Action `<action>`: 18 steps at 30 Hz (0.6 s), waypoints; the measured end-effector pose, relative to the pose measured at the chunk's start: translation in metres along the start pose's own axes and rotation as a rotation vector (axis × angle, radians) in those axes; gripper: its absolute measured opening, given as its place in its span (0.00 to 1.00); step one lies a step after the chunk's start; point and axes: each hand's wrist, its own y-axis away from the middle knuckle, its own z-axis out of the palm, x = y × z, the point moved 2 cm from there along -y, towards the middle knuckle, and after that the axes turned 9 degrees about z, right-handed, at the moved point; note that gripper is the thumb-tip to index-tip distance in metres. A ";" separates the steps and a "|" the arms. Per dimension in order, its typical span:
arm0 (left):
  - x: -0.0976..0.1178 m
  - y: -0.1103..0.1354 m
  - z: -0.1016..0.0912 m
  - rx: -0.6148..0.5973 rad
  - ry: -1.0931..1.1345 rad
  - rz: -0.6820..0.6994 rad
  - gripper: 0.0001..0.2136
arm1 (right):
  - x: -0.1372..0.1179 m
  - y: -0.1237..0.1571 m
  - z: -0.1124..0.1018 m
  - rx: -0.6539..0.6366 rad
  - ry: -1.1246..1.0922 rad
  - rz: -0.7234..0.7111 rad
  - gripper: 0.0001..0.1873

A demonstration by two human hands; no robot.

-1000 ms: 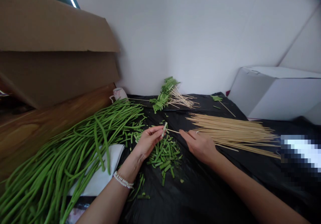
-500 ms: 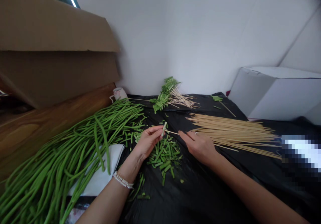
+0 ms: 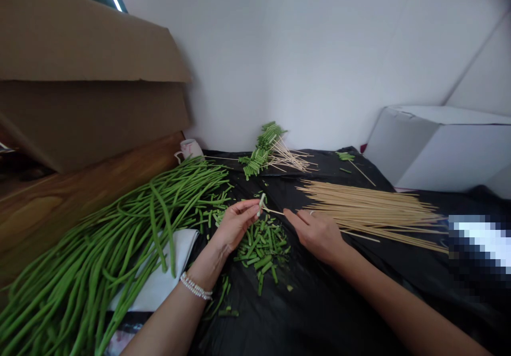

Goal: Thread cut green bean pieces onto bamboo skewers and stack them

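Between the fingertips of my left hand is a short cut piece of green bean, held nearly upright. My right hand grips a thin wooden skewer, whose far end meets the bean piece. Whether the tip has gone through the bean I cannot tell. Below my hands lies a loose pile of cut bean pieces. Right of my right hand, many bare skewers lie in a spread bundle. Toward the wall, skewers threaded with bean pieces are stacked together.
Long whole beans cover the left side, partly over a white sheet. A mug stands behind them. One loaded skewer lies at the back right, near a white box. A cardboard box rises at the left. Black plastic covers the table.
Almost nothing differs. Both hands stay in place, with the skewer and bean piece shifted only very slightly.
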 end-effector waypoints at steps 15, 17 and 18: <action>0.003 0.004 0.007 -0.008 -0.083 -0.007 0.13 | -0.003 0.000 0.000 -0.008 -0.032 0.029 0.15; 0.003 0.004 0.006 -0.013 -0.065 -0.032 0.12 | -0.003 0.000 -0.001 -0.006 -0.047 0.035 0.14; 0.003 0.004 0.006 -0.018 -0.051 -0.045 0.12 | -0.003 0.000 -0.001 -0.003 -0.054 0.038 0.13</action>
